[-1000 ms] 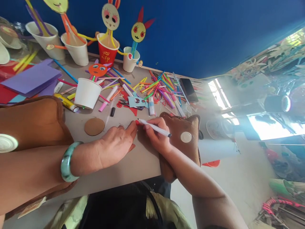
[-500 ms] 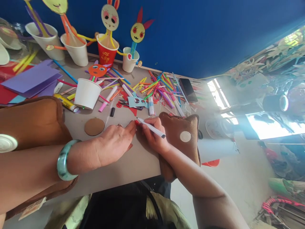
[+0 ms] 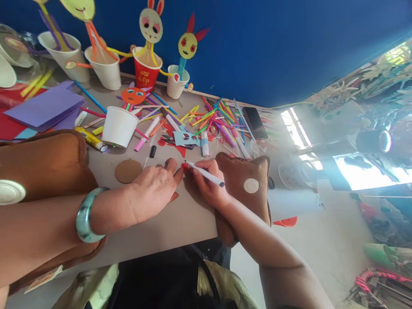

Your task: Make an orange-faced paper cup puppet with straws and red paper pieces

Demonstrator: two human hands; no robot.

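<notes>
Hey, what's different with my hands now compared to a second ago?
One finger of your left hand has lifted and bent up, so more of the red piece shows. Your right hand has shifted slightly left, with the pen still in its grip; nothing was visibly let go. The cardboard disc and cups stayed put.

Grey counter (image 3: 189, 219); landmark, white cup (image 3: 119, 128) standing on it. Left of cup: yellow tube (image 3: 91, 139), just beside. Right: black cap (image 3: 153, 151); farther right, white tube (image 3: 205, 145), then dark phone (image 3: 255, 123). Behind: red cup (image 3: 146, 75). In front: brown disc (image 3: 128, 171), flat
</notes>
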